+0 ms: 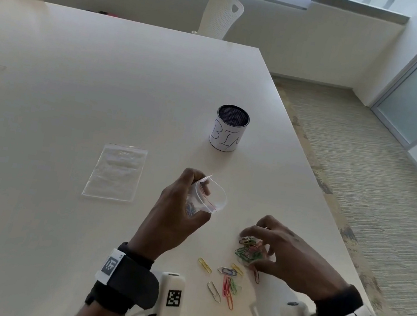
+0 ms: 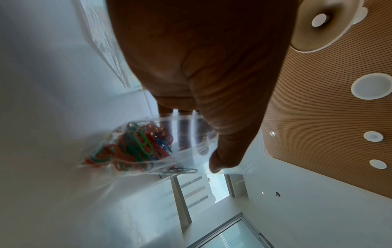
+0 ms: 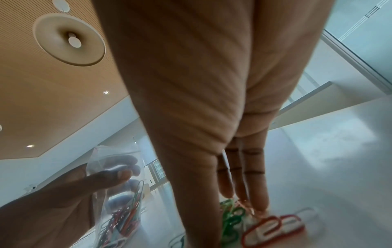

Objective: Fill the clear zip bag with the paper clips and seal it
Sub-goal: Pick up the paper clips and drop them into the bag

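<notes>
My left hand (image 1: 201, 185) holds the clear zip bag (image 1: 216, 198) up above the table, thumb and fingers pinching its rim so the mouth gapes toward the right. Several coloured paper clips (image 2: 135, 147) lie in the bag's bottom. My right hand (image 1: 255, 250) is down on the table, fingers and thumb curled around a bunch of green and pink clips (image 1: 248, 251). In the right wrist view its fingertips (image 3: 244, 193) touch green clips (image 3: 231, 218) beside red ones (image 3: 273, 226). More loose clips (image 1: 225, 283) lie scattered near the front edge.
A black mesh cup (image 1: 229, 128) with a white label reading "BIN" stands behind the hands. A second clear bag (image 1: 116, 172) lies flat on the white table (image 1: 77, 82) to the left. The table's right edge (image 1: 331, 204) runs close to my right hand.
</notes>
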The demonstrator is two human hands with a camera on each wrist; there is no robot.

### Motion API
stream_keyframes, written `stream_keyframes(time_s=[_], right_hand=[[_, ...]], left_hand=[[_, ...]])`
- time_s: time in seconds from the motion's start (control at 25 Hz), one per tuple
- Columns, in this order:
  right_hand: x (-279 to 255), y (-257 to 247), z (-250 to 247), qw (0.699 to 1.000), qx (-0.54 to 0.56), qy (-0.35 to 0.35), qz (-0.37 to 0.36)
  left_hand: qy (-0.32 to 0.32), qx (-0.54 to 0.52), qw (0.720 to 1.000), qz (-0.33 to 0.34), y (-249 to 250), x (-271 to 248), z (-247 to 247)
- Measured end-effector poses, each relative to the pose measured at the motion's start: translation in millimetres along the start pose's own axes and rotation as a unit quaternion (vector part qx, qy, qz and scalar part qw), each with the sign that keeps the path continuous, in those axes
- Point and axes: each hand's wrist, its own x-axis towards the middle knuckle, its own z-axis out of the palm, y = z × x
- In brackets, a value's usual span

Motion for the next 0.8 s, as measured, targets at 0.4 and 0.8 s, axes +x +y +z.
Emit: stream_keyframes(time_s=[0.4, 0.8], right_hand=[[20.8, -8.4, 12.5, 0.996, 0.008, 0.089, -0.001], [22.5, -17.5, -16.0, 0.953, 0.204, 0.222, -0.003]], left_hand=[[0.001, 0.009, 1.0, 0.001, 0.9, -0.8, -0.6], [0.003, 0.01, 1.0, 0.004, -1.7, -0.8, -1.2]])
